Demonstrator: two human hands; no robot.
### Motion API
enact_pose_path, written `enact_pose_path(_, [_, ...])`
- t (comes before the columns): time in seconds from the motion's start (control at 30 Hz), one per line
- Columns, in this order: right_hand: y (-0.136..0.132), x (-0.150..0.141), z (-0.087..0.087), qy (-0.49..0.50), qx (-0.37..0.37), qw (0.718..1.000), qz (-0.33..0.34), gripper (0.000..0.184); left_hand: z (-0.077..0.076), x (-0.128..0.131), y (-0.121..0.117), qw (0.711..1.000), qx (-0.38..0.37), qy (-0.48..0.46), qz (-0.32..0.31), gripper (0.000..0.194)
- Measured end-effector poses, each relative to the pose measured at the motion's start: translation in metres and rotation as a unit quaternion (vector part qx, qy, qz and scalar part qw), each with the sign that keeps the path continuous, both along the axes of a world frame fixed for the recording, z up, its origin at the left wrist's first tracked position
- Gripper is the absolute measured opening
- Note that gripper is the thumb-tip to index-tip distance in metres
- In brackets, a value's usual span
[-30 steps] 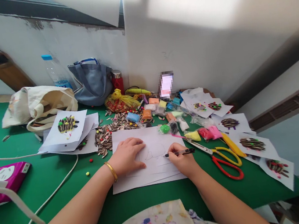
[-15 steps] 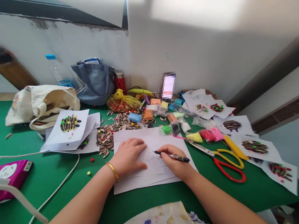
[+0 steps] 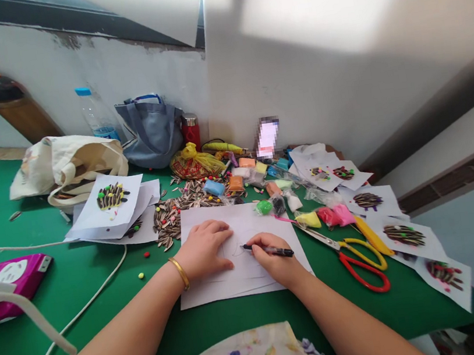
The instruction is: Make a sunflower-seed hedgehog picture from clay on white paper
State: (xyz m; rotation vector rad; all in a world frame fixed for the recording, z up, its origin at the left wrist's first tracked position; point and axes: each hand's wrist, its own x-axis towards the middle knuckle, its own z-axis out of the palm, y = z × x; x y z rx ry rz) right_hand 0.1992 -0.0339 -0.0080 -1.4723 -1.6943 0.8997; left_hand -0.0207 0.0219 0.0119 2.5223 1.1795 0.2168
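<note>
My left hand lies flat with fingers spread on a white sheet of paper on the green table, a gold bangle on its wrist. My right hand is closed around a black pen, whose tip touches the paper just right of my left fingers. A faint pencil-like outline shows on the sheet between the two hands.
Sunflower seeds and small clay packets lie behind the paper. Red and yellow scissors sit to the right, beside seed pictures on paper. Bags, a bottle and a pink box are at left.
My right hand has slid left across the paper with the pen, its tip now closer to my left fingers. My left hand has stayed in place.
</note>
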Motion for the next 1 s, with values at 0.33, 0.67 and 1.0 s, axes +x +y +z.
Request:
enact_pose_path(0.33, [0.0005,0.0005,-0.0006,-0.011,0.007,1.000,0.005,0.018,0.0000,-0.0001,-0.0002,1.000,0.004,-0.002,-0.001,0.072])
enact_pose_path(0.67, [0.0003,0.0006,-0.0006,0.000,0.004,1.000,0.002,0.018,-0.0012,-0.0003,0.0002,1.000,0.005,-0.001,-0.003,0.073])
enact_pose_path(1.0, [0.0009,0.0007,0.0000,-0.006,0.010,1.000,0.005,0.018,0.0003,0.0000,0.0003,1.000,-0.001,0.003,-0.002,0.072])
